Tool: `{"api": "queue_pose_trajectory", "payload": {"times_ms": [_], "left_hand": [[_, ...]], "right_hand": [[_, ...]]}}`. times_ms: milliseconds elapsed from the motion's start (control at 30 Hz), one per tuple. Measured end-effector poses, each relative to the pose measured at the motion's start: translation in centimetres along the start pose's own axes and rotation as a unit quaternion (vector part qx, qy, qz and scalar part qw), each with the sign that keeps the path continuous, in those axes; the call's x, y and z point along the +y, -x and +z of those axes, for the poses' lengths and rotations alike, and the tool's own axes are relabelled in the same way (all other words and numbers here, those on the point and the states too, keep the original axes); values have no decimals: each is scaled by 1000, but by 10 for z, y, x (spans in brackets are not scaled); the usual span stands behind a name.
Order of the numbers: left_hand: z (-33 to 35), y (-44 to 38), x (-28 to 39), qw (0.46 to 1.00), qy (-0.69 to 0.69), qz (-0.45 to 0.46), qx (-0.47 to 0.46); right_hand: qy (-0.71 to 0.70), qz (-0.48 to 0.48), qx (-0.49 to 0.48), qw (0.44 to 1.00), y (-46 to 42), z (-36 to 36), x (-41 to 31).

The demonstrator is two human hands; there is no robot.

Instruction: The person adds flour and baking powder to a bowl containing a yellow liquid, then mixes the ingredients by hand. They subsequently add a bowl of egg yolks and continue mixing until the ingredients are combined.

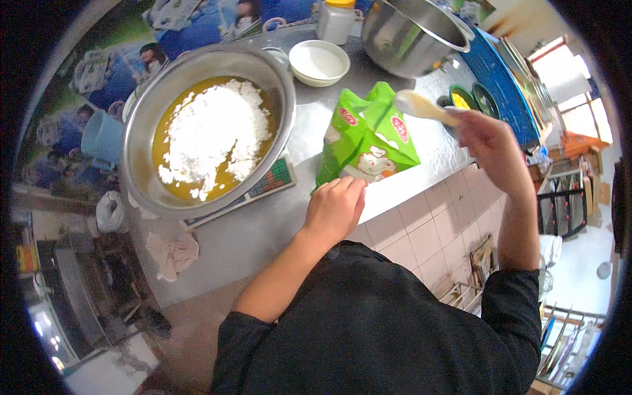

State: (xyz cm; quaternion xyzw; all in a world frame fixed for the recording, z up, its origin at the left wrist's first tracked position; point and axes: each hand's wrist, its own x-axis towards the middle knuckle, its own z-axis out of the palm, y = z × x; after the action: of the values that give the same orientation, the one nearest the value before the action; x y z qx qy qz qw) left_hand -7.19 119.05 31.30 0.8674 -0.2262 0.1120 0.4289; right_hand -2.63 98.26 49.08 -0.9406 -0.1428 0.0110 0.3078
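My left hand [335,205] has its fingers curled over the near lower side of a green plastic bag [365,133] with a cartoon print. The bag stands upright on the metal table with its top open; its contents are hidden. Raised to the right of it, my right hand [486,140] grips the handle of a pale scoop [419,104], whose bowl is beside the bag's top edge. To the left, a wide stainless steel basin [210,210] holds a yellow liquid with a heap of white powder [217,131] on it. The basin sits on a digital scale [266,185].
Behind the bag are a white bowl of white granules [320,61], a yellow-lidded plastic jar [335,22] and a deep steel mixing bowl [400,42]. A blue crate [508,84] stands at the right. A crumpled cloth [173,252] lies near the table's left front edge.
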Motion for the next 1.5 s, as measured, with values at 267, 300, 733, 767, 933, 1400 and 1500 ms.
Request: {"api": "queue_pose_trajectory", "payload": {"times_ms": [267,300,733,767,933,1400,1500], "left_hand": [[9,13,-9,999,-9,-29,-29],[7,21,-14,999,0,-36,-23],[-46,183,-113,924,0,-382,20],[-48,196,-118,919,1,-394,31],[-61,214,-108,890,-39,-449,74],[-46,194,-125,671,-311,-650,-172],[-53,175,-130,687,-234,-656,-205]], "right_hand": [[111,-95,58,988,-4,45,5],[148,-69,35,986,3,44,9],[52,-29,39,997,-62,91,64],[37,-35,53,997,-78,84,61],[-6,-107,142,984,-161,5,6],[-138,-214,210,944,-460,38,-3],[58,-161,264,949,-503,70,22]]}}
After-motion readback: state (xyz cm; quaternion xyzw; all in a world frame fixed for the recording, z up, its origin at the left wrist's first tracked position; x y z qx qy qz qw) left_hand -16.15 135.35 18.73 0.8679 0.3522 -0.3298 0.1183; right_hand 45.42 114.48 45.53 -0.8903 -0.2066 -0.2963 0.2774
